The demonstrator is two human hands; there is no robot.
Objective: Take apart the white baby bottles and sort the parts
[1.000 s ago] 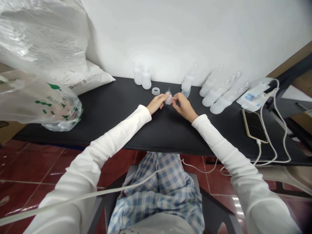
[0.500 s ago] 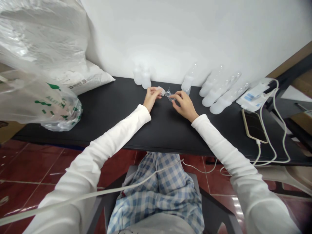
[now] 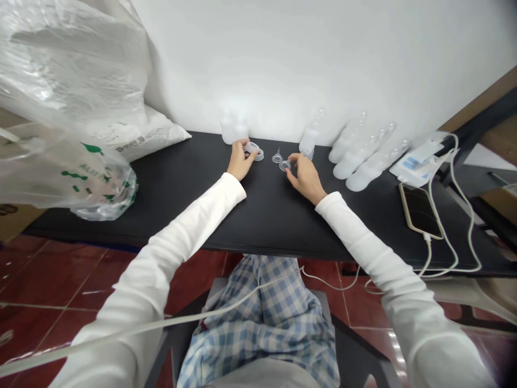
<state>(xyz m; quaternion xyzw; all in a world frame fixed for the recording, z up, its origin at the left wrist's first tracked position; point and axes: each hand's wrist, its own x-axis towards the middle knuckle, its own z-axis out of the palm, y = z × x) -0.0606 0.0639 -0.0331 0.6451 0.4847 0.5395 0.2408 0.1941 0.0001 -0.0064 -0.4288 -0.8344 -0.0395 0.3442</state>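
My left hand [image 3: 239, 160] is at the back of the black table [image 3: 181, 188], its fingers pinched on a small clear plastic ring [image 3: 253, 150] close to the white bottles [image 3: 233, 129]. A second clear nipple [image 3: 277, 157] stands loose between my hands. My right hand [image 3: 304, 175] rests a little to the right, fingertips pinched on a small clear silicone nipple [image 3: 285, 165] that lies on the table.
Several clear bottles [image 3: 363, 156] lie in a row at the back right. A phone [image 3: 421, 209] on a white cable and a white box [image 3: 418, 160] sit at the right. Big plastic bags [image 3: 64, 108] crowd the left end. A white wall stands just behind.
My hands were together on one clear piece; they have drawn apart. The left hand moved back and left to the ring, the right hand lowered its piece onto the table.
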